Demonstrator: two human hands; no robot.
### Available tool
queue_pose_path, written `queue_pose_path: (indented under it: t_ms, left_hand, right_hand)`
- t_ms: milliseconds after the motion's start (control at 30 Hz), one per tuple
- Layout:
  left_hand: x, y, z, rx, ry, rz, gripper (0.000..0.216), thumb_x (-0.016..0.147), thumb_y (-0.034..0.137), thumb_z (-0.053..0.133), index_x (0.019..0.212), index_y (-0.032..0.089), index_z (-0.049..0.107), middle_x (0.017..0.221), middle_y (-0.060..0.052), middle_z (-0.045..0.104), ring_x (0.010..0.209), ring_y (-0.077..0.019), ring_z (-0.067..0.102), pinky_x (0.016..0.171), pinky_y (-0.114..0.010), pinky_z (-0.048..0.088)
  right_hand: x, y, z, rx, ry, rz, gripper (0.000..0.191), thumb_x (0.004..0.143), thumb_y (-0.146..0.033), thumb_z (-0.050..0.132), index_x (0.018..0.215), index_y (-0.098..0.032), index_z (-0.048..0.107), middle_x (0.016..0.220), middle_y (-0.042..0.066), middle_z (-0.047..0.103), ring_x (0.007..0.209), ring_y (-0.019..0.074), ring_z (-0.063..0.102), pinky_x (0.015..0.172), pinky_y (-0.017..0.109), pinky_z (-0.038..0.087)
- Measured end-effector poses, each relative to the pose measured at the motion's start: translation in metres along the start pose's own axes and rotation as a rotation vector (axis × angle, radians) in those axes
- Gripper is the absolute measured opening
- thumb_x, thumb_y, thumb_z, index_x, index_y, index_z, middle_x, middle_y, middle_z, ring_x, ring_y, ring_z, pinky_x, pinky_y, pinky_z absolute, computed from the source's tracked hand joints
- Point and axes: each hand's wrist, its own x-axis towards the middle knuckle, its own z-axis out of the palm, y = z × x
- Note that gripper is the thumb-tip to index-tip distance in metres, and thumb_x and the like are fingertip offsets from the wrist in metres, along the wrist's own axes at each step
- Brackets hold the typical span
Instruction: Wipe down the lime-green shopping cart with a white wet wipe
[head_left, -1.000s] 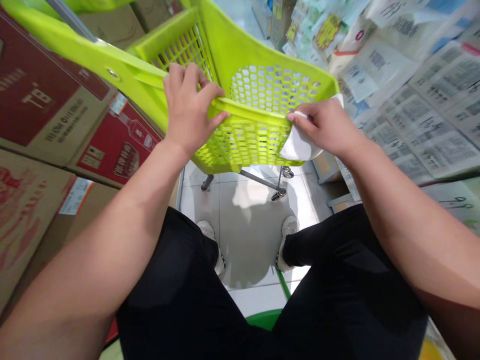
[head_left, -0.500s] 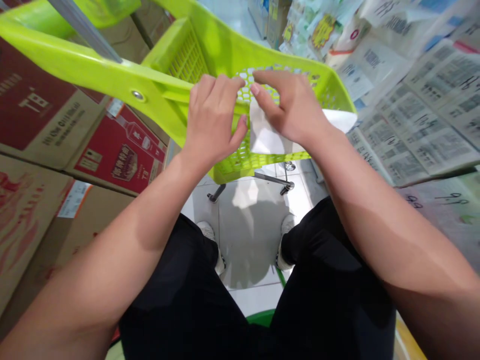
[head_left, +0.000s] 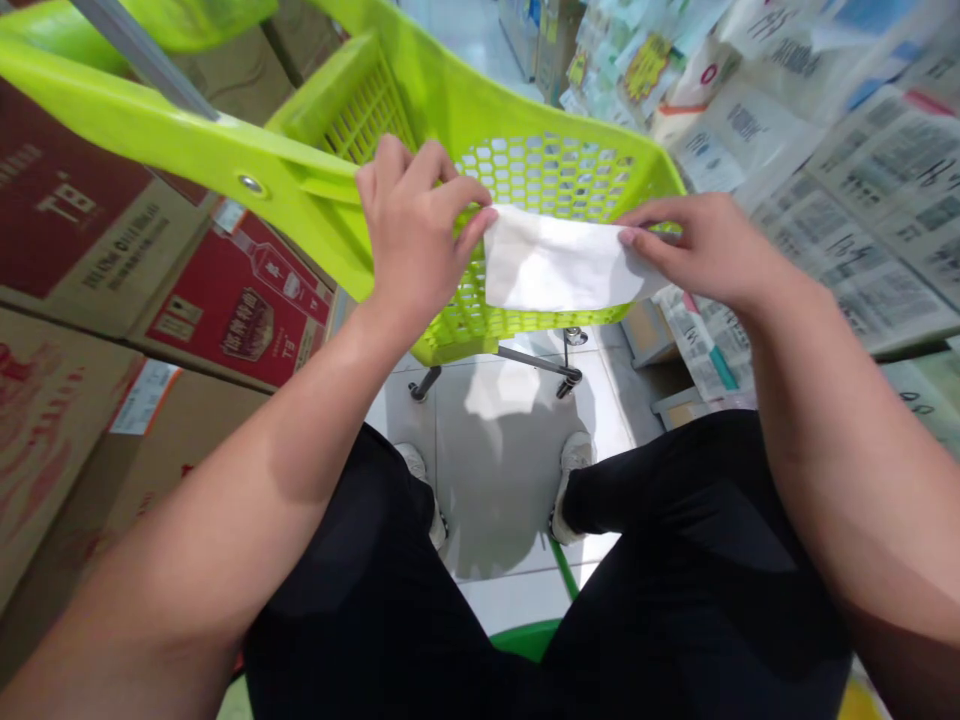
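Note:
A plain white cloth (head_left: 562, 262) hangs flat over the near side edge of a lime-green shopping cart (head_left: 480, 95) with a honeycomb-holed basket. My left hand (head_left: 416, 225) pinches the cloth's upper left corner between thumb and fingertips. At the cloth's right end, my right hand (head_left: 701, 240) grips its upper edge with thumb and index finger, near the cart's tip. The cloth is stretched between the two hands. It covers part of the basket's side, and whatever lies behind it is hidden.
Stacked cardboard boxes (head_left: 240, 300) line the left side. On the right, shelves carry white printed packages (head_left: 847, 240) with handwritten prices. Cart wheels (head_left: 570, 383) stand on the tiled floor (head_left: 495, 480). Something green (head_left: 525, 640) shows beneath my legs.
My right hand has moved right, from near my left hand to the cloth's far end. My left thumb and fingers have closed on the cloth's corner. The cart has shifted slightly left.

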Motion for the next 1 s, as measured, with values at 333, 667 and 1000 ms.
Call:
queue_pose_path:
  t_ms: [333,667,1000]
  left_hand:
    - [0.009,-0.019,-0.01,0.239,0.245,0.119,0.033,0.115,0.034,0.035,0.129,0.029,0.065,0.132,-0.013,0.062,0.125,-0.0351,0.057,0.109,-0.06,0.046]
    - [-0.002,-0.021,-0.025,0.588,0.081,0.009,0.044,0.11,0.049,0.04,0.119,0.027,0.077,0.117,-0.011,0.07,0.128,-0.0371,0.054,0.136,-0.067,0.022]
    - [-0.002,-0.013,-0.05,0.457,-0.145,0.003,0.063,0.105,0.075,0.044,0.123,0.027,0.08,0.118,-0.016,0.076,0.12,-0.0439,0.054,0.116,-0.068,0.025]
  right_hand:
    - [0.018,-0.061,0.013,-0.087,0.163,-0.039,0.053,0.108,-0.067,0.045,0.12,-0.028,0.079,0.131,0.021,0.079,0.119,0.0398,0.066,0.104,0.052,0.045]
    - [0.042,-0.115,0.054,-0.282,0.047,-0.086,0.056,0.115,-0.06,0.031,0.151,-0.035,0.066,0.152,0.012,0.069,0.14,0.0404,0.054,0.097,0.052,0.046]
    - [0.055,-0.108,0.073,-0.332,-0.012,0.095,0.088,0.109,-0.088,0.019,0.119,-0.024,0.078,0.111,0.017,0.082,0.11,0.0402,0.07,0.088,0.046,0.047]
